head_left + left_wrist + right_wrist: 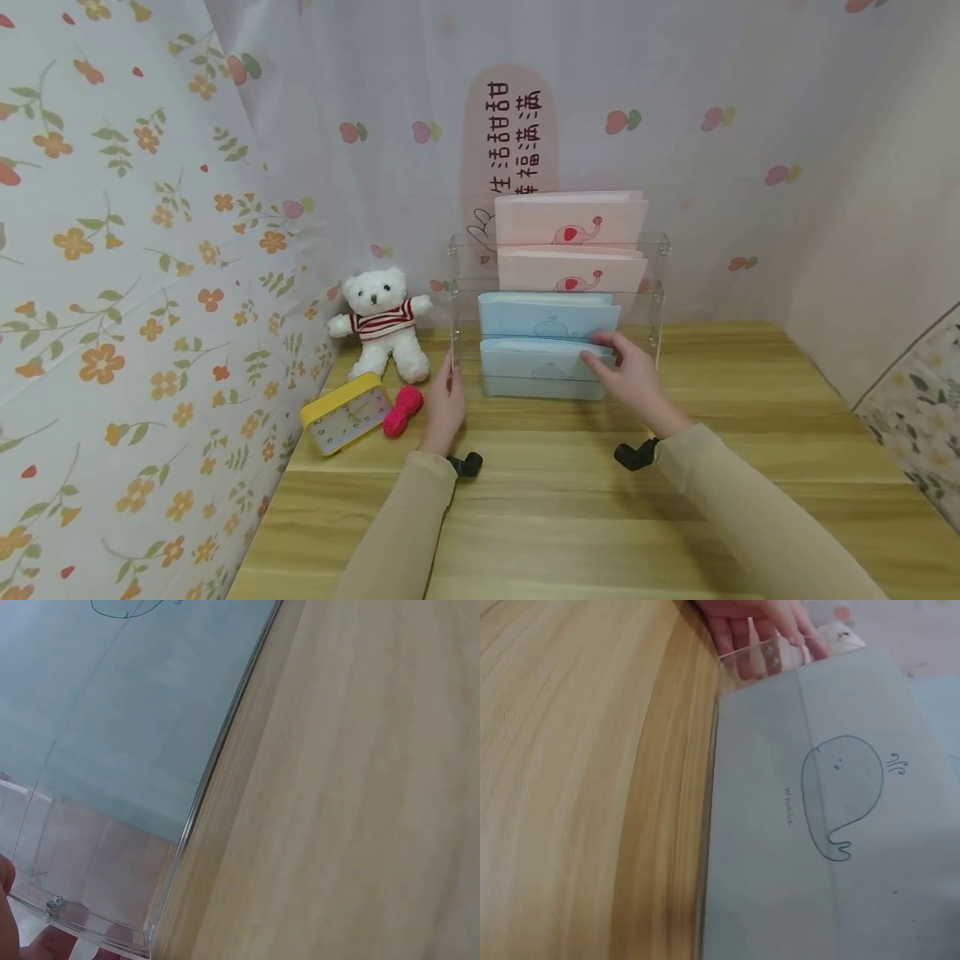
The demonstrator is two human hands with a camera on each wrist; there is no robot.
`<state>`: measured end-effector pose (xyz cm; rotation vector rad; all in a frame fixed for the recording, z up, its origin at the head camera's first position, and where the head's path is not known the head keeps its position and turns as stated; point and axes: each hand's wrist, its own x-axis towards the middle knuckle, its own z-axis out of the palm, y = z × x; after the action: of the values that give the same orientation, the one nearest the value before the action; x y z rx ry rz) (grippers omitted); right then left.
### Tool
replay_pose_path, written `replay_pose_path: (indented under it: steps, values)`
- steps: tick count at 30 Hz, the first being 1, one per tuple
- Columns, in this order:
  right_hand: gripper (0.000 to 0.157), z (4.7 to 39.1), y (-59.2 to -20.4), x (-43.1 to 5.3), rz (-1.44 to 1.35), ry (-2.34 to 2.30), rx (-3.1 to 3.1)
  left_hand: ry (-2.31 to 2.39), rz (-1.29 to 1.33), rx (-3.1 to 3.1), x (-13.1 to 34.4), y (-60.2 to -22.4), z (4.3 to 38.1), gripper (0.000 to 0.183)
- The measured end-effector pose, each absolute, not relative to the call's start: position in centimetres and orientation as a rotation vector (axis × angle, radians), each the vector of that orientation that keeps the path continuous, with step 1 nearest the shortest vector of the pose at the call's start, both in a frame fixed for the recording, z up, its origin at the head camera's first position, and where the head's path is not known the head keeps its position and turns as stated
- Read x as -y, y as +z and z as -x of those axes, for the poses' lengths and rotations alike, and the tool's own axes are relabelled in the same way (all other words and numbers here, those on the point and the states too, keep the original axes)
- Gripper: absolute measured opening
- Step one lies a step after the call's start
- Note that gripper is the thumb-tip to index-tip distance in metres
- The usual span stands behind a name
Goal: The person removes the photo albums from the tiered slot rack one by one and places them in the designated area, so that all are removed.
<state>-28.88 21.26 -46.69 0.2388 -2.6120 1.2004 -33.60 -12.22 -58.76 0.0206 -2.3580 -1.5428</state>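
A clear acrylic tiered rack stands on the table, holding two pink notebooks with elephant drawings, a rear pink notebook and another pink notebook below it. Lower down are a blue notebook and the front blue notebook, whose whale drawing faces out. My left hand grips the rack's left side wall, thumb in front and fingers behind the clear plastic. At the front blue notebook's upper right corner, my right hand pinches its edge with the thumb in front. The right fingertips are partly hidden.
To the left, a white teddy bear in a striped sweater leans near the curtain. Before it lie a yellow-framed clock and a bundle of pink yarn. Patterned cloth hangs behind the wooden table.
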Motion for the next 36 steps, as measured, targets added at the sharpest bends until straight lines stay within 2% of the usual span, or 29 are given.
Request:
replay_pose_path:
  steps: [16, 25, 33, 36]
  values:
    - [0.042, 29.7, -48.1, -21.3, -0.126, 1.367, 2.636, -1.584, 0.021, 2.307, 11.6, -57.2, 32.3, 0.051]
    - [0.032, 30.0, -48.4, -19.8, 0.032, 1.537, 2.484, -1.601, 0.013, 2.307, 11.8, -57.1, 32.2, 0.051]
    - [0.026, 30.0, -48.8, -19.1, 0.084, 1.553, 2.348, -1.501, 0.048, 2.277, 12.1, -59.0, 33.2, 0.05]
    - [0.023, 29.7, -48.4, -19.1, 0.063, 1.572, 2.238, -1.539, 0.035, 2.302, 12.0, -58.3, 32.9, 0.05]
